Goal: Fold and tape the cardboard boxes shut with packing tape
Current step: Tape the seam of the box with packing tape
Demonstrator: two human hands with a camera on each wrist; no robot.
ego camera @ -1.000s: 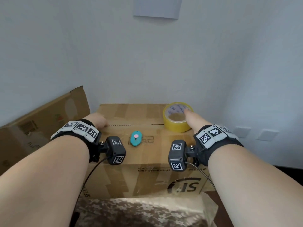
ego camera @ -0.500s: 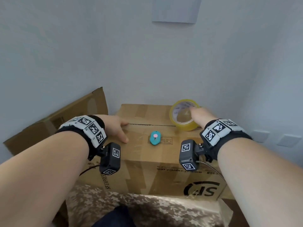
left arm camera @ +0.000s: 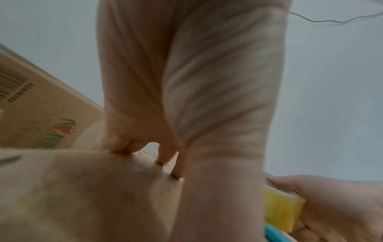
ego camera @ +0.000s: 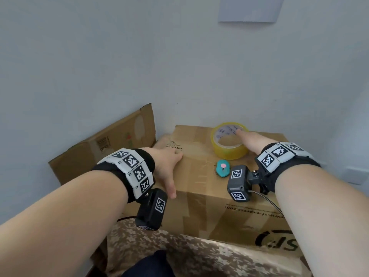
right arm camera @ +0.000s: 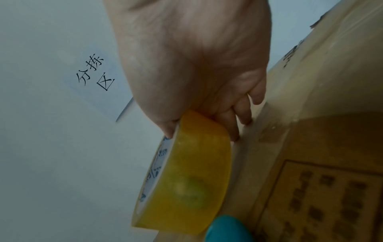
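A closed cardboard box (ego camera: pixel 199 176) with old tape strips stands in front of me. On its far right top lies a yellow roll of packing tape (ego camera: pixel 229 144). My right hand (ego camera: pixel 250 139) grips the tape roll (right arm camera: pixel 186 180), thumb on the white inner core and fingers on the outside. My left hand (ego camera: pixel 167 162) lies on the box's left end, thumb stretched along the top. In the left wrist view its fingers (left arm camera: pixel 128 144) bend down over the cardboard edge. A teal box cutter (ego camera: pixel 223 167) rests on the top between my hands.
A second, flattened cardboard box (ego camera: pixel 103 148) leans against the wall at the left. The wall stands close behind the box, with a paper sign (ego camera: pixel 249 9) on it. Camouflage-patterned cloth (ego camera: pixel 179 252) covers the surface under the box.
My left hand has slid from the top seam to the box's left end, and its fingers now reach over the edge. The right hand has stayed on the tape roll.
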